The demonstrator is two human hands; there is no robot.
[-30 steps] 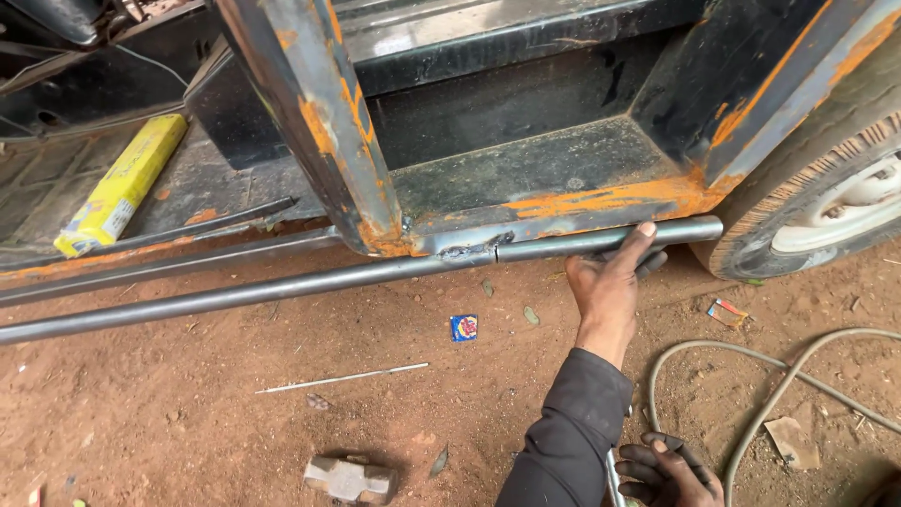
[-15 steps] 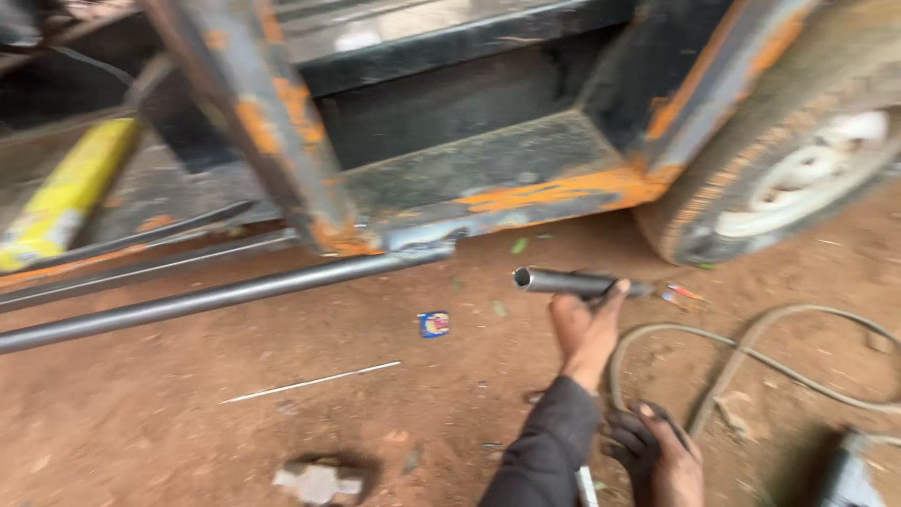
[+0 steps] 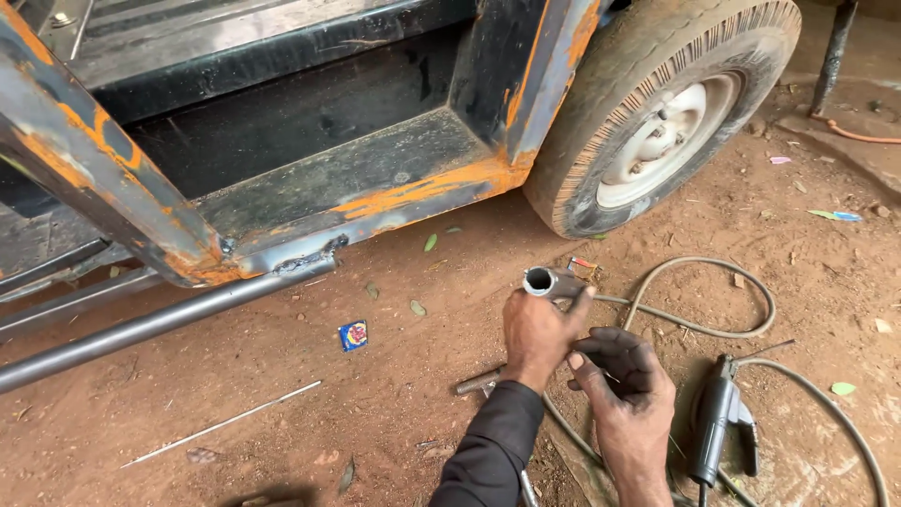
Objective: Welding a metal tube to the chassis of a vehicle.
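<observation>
Fingers of the left hand (image 3: pixel 537 330) clamp a short grey steel tube (image 3: pixel 552 283) (open-ended), right hand (image 3: pixel 621 383) half-curled, empty, beside it; inspecting, I judge.

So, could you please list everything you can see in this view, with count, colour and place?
short pipe: one, grey metal, open end up, held above the dirt
long pipe: one, grey, under the frame's lower edge, left
vehicle frame: one, black with orange patches, top
wheel: one, dark tyre with white rim, top right
hose: one, pale, looped on the dirt, right
electrode holder: one, black, on the dirt, lower right
thin rod: one, whitish, lower left
small wrapper: one, blue, on the dirt, centre
leaves: a few, green, scattered
left hand: dark sleeve, grips the short pipe
right hand: beside the left hand, whether it holds anything is unclear
</observation>
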